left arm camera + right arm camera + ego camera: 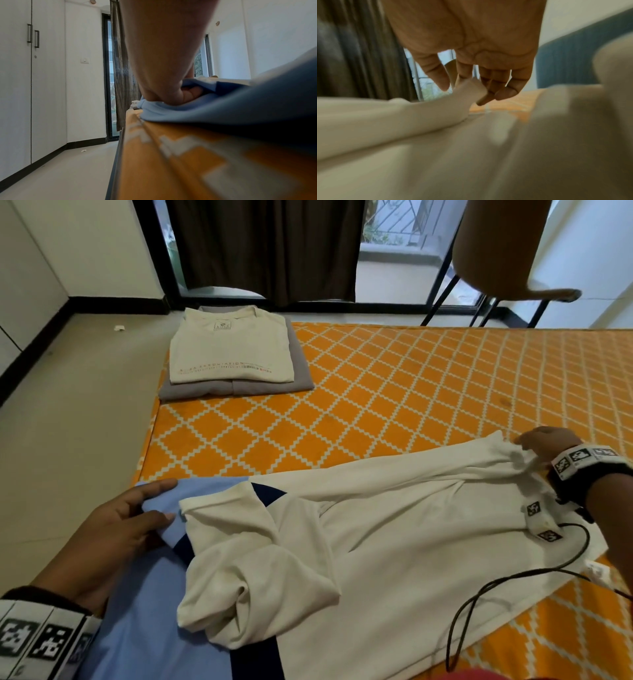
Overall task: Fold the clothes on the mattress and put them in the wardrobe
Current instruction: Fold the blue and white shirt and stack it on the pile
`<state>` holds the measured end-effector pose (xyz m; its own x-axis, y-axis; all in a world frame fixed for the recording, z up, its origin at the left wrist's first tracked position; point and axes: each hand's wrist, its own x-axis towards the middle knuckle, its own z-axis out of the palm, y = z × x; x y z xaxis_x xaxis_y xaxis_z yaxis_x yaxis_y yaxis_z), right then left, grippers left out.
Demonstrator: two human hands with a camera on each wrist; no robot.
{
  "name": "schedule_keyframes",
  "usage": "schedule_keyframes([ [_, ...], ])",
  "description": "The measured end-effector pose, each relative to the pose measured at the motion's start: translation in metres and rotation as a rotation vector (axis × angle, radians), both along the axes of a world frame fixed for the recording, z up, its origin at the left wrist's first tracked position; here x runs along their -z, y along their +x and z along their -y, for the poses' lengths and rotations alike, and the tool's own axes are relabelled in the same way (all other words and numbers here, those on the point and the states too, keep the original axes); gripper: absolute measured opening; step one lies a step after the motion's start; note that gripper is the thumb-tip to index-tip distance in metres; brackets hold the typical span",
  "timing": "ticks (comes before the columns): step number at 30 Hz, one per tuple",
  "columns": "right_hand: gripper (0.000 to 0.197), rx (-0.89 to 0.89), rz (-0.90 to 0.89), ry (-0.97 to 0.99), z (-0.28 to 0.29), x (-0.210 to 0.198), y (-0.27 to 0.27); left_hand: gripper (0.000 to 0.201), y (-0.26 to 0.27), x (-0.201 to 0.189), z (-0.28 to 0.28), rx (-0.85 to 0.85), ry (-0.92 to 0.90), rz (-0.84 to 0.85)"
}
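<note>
hands at both ends of a white and light-blue shirt with navy stripes [394,525], spread across the near side of the orange diamond-patterned mattress [394,392]. left hand [113,535] pinches the blue edge at the near left, right hand [544,441] nips the white corner on the right. risk: the bunched sleeve in the middle folds in crooked, or that light nip slips. folded cream shirt on grey garment [229,350] waits far left.
</note>
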<state>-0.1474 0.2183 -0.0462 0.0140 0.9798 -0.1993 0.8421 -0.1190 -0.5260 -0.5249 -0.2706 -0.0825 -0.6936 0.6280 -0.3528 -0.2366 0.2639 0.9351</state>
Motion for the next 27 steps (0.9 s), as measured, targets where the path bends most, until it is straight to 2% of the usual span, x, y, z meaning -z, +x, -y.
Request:
schedule_keyframes([
  [2,0.037,-0.086,0.142,-0.018,-0.001,0.0,-0.002,0.04,0.0,0.002,0.0,0.012,-0.008,0.026],
  [4,0.04,-0.178,0.239,-0.046,0.0,0.0,-0.008,0.039,0.0,0.002,0.0,0.021,-0.01,0.023],
  [8,0.024,-0.219,0.158,-0.024,0.0,-0.001,-0.014,0.038,-0.001,0.002,0.0,0.01,0.012,0.022],
  [13,0.026,-0.165,-0.015,0.171,0.004,-0.01,-0.013,0.043,-0.006,0.004,0.002,-0.018,0.029,-0.04],
  [16,0.024,-0.189,0.059,0.25,0.004,-0.017,-0.015,0.042,-0.009,0.006,0.002,-0.001,0.033,-0.032],
  [18,0.023,-0.239,0.176,0.281,0.001,-0.021,-0.016,0.042,-0.01,0.007,0.002,0.014,0.026,-0.035],
  [21,0.024,-0.368,0.35,0.217,-0.007,-0.015,-0.015,0.044,-0.011,0.009,0.004,0.011,0.027,-0.02],
  [27,0.022,-0.376,0.321,0.066,-0.002,0.004,-0.015,0.042,-0.01,0.011,0.005,0.018,0.03,-0.03],
])
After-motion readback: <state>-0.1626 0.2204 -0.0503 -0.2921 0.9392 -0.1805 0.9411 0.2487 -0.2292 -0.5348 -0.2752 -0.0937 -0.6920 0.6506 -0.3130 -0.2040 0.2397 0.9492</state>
